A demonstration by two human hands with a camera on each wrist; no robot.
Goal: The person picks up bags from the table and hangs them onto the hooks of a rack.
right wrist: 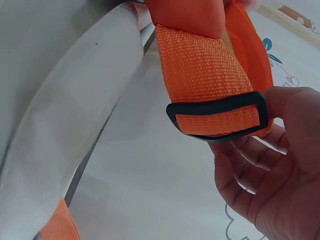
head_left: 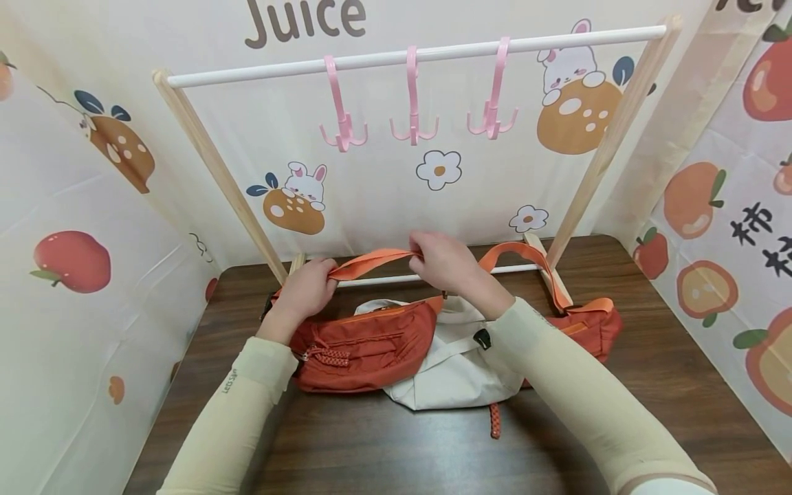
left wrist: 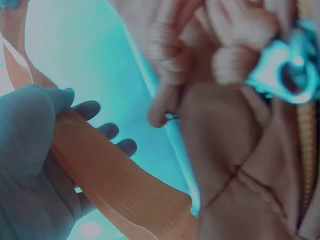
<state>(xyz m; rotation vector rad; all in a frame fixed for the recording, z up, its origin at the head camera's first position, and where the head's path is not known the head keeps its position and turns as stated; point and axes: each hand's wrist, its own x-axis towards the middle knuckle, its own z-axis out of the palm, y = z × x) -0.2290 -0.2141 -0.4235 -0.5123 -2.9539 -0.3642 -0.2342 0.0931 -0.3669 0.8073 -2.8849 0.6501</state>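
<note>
In the head view the left hand (head_left: 304, 289) pinches the orange strap (head_left: 374, 260) of a red bag (head_left: 365, 350) near its left end, and the right hand (head_left: 444, 260) pinches the same strap farther right. The left wrist view has the strap (left wrist: 125, 185) lying across the left hand (left wrist: 35, 150), thumb on top. Under the right thumb in the right wrist view is a black buckle (right wrist: 220, 112) on the webbing, held by the right hand (right wrist: 280, 160). A cream bag (head_left: 464, 375) lies beside the red one, partly beneath it.
Behind the bags stands a rack with a white bar (head_left: 260, 72) and wooden legs (head_left: 600, 158). Pink hooks (head_left: 413, 96) hang from the bar. Another red bag (head_left: 594, 333) with an orange strap (head_left: 526, 251) lies at the right on the brown table (head_left: 371, 447).
</note>
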